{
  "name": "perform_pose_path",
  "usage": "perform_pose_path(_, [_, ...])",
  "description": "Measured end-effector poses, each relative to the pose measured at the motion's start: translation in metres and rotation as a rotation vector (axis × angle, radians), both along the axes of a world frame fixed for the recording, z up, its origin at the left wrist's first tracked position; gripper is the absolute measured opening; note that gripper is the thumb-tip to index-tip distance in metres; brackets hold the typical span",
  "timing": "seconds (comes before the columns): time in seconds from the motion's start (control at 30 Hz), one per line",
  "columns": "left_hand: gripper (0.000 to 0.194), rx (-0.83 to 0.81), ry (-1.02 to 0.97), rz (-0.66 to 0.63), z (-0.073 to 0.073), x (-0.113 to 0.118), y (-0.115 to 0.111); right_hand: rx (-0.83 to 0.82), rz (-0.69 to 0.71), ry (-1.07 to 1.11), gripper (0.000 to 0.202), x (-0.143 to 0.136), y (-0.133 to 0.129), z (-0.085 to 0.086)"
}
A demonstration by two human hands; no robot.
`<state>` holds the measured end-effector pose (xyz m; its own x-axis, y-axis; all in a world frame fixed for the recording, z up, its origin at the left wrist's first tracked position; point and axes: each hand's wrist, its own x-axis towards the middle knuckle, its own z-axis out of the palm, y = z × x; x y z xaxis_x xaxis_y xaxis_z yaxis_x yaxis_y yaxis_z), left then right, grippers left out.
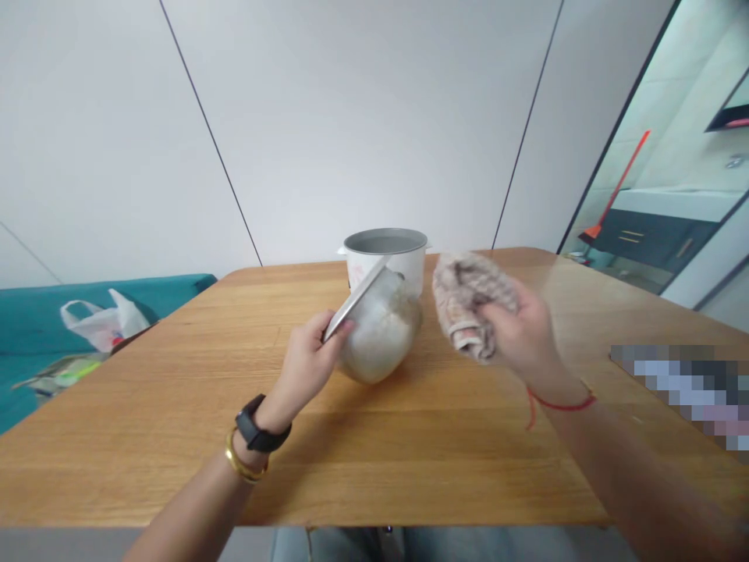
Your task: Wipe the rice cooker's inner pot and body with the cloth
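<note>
My left hand (310, 355) grips the rim of a silver inner pot (380, 328), thumb over the edge. The pot is tilted on its side above the table, rounded outside turned to the right, so its inside is hidden from me. To its right, my right hand (520, 328) clutches a bunched brown-and-white cloth (471, 300), apart from the pot and slightly blurred. Behind the pot stands a white rice cooker body (415, 269) without a lid, its grey opening facing up and its front partly covered by the pot.
The wooden table (234, 468) reaches to the pale wall panels. A pixelated flat item (690, 390) lies at its right side. On the left, a teal sofa (23, 312) bears a white plastic bag (105, 320). An orange broom (620, 187) leans beyond the doorway at right.
</note>
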<state>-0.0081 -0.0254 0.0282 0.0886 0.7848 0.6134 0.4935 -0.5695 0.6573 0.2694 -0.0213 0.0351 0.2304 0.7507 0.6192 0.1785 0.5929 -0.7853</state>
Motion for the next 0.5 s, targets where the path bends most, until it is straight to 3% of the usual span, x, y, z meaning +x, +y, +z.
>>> perform_pose_path(0.1, [0.023,-0.054,-0.216,-0.034,-0.007,0.017,-0.001,0.254,0.026,-0.53,0.049,-0.045,-0.022,-0.008])
perform_pose_path(0.2, [0.009,-0.082,-0.358,-0.063,-0.015,0.029,-0.003,0.332,0.017,-0.817,0.051,-0.077,-0.027,-0.002])
perform_pose_path(0.27, [0.01,-0.074,-0.412,-0.02,-0.017,0.03,-0.007,0.328,-0.004,-0.814,0.047,-0.082,-0.016,0.01])
perform_pose_path(0.37, [0.029,-0.076,-0.424,0.032,-0.015,0.024,-0.015,0.265,0.039,-0.608,0.037,-0.074,0.015,0.035])
perform_pose_path(0.5, [0.036,-0.154,-0.549,-0.002,-0.014,0.012,-0.026,-0.101,0.305,-0.25,0.021,-0.051,0.062,0.06])
